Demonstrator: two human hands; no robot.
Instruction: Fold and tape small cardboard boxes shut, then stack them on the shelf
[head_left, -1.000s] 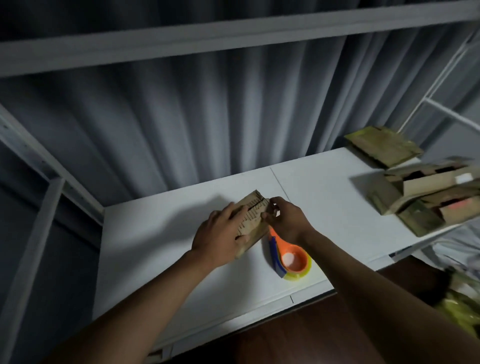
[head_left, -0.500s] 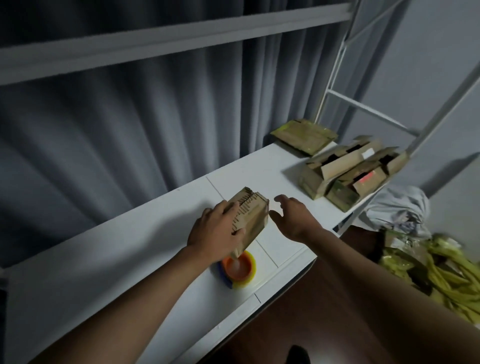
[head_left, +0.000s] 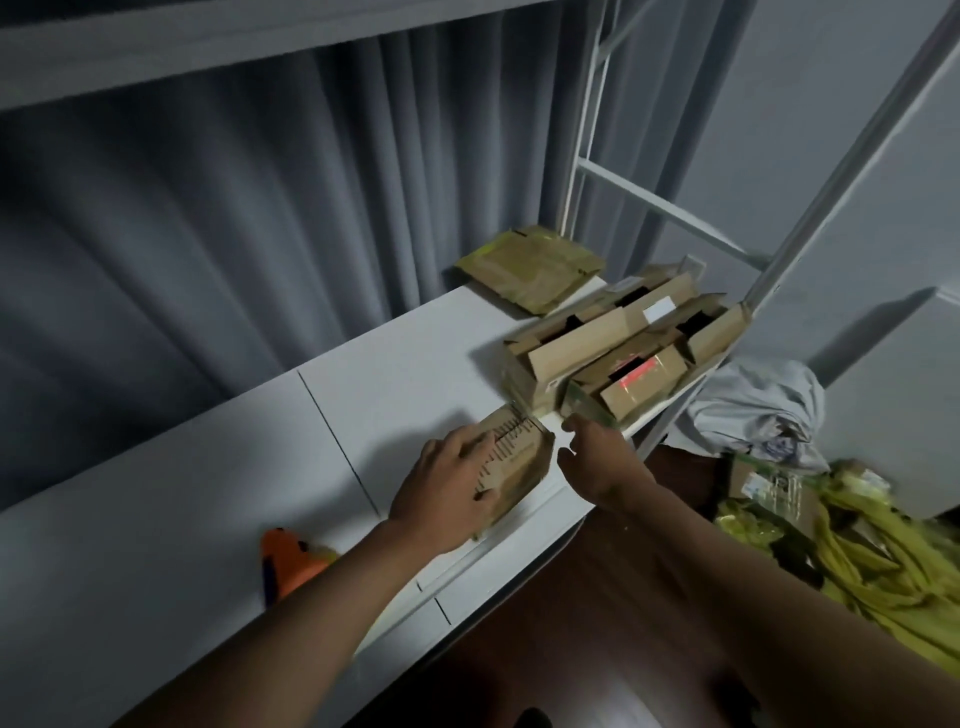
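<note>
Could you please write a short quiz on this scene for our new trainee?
1. True or false: the left hand holds the small box.
2. What is the right hand holding: A tape, B a box, C nothing?
3. Which side of the left arm is the tape dispenser on?

Key: 1 true; 2 C; 3 its left.
</note>
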